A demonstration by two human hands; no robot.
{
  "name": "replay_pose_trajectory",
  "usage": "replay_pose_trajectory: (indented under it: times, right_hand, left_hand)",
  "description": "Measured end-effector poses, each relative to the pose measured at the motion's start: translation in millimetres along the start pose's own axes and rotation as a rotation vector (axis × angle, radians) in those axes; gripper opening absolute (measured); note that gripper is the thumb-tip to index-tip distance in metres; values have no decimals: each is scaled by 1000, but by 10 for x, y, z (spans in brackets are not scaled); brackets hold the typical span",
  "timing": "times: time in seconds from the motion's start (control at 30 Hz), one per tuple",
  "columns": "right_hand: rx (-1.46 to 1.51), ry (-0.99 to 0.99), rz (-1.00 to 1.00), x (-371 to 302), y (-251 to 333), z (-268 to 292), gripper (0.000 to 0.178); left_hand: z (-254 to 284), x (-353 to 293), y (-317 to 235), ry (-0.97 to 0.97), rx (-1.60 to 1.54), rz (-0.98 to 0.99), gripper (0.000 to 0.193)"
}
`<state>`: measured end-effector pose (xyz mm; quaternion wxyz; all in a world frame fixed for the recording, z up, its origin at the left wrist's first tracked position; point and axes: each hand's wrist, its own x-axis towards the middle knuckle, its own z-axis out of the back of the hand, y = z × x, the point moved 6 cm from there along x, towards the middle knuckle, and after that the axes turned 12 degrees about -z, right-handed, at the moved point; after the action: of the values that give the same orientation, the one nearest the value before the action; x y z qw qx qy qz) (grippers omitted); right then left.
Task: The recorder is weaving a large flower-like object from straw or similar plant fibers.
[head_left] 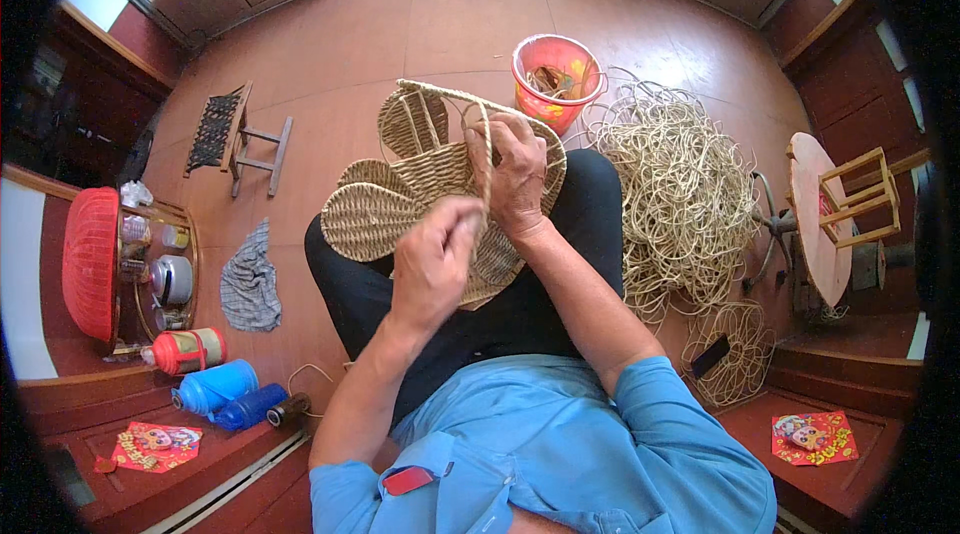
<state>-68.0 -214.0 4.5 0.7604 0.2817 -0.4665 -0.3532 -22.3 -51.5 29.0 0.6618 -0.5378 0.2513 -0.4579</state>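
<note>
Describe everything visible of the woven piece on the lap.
The woven piece is tan, apparently plant-fibre cord, with rounded petal-like lobes at left, close ribbed weave and a rope-like upper edge. It lies on the black trousers, its underside hidden. The right hand holds its upper right part; the blurred left hand grips a taut-looking cord crossing it.

Straw Tones Among Red and Blue

The woven piece [372, 222] is tan with a close ribbed pattern; the cord [685, 199] is pale straw. The bucket [533, 104] is red with yellow patches. The shirt [570, 434] is light blue, the trousers [350, 279] black, the cloth [252, 282] grey-checked, the floor [330, 44] reddish brown.
</note>
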Motion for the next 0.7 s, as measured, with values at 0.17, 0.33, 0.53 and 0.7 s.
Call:
replay_pose_trajectory:
  times: [0.17,0.33,0.53,0.7]
  right_hand:
    - [-27,35,8,2,74,9,10]
    - [-31,64,-11,12,55,-6,12]
    - [-34,88,-27,-5,22,-26,17]
    - [5,20,38,-50,173,85,26]
  left_hand:
    - [195,642,-218,-329,532,-525,19]
    - [159,1043,-26,-215,651,-329,19]
    - [176,1077,139,-306,538,-304,14]
    - [299,803,402,-270,-531,-86,11]
